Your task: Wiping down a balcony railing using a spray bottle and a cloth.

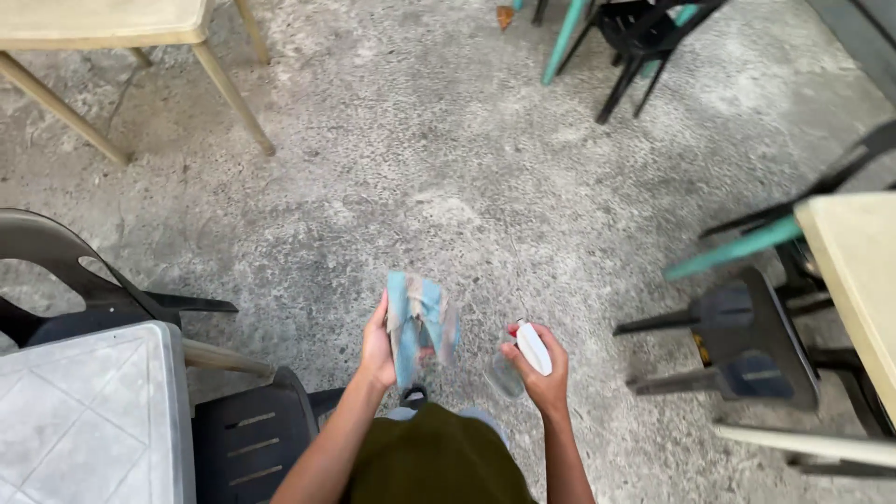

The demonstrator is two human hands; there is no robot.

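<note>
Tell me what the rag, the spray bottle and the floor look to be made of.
Rag: soft woven cloth, blue and tan, matte; it hangs in limp folds from the left hand.
Spray bottle: probably plastic, clear body with a glossy white head, in the right hand.
Floor: bare concrete, rough, grey and mottled.

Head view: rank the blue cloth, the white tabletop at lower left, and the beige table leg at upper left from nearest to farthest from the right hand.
From the right hand, which grips a clear spray bottle:
1. Blue cloth, just beside it, held up in the left hand.
2. White tabletop, at the lower left, past the dark chair.
3. Beige table leg, at the upper left across the concrete floor.
</note>
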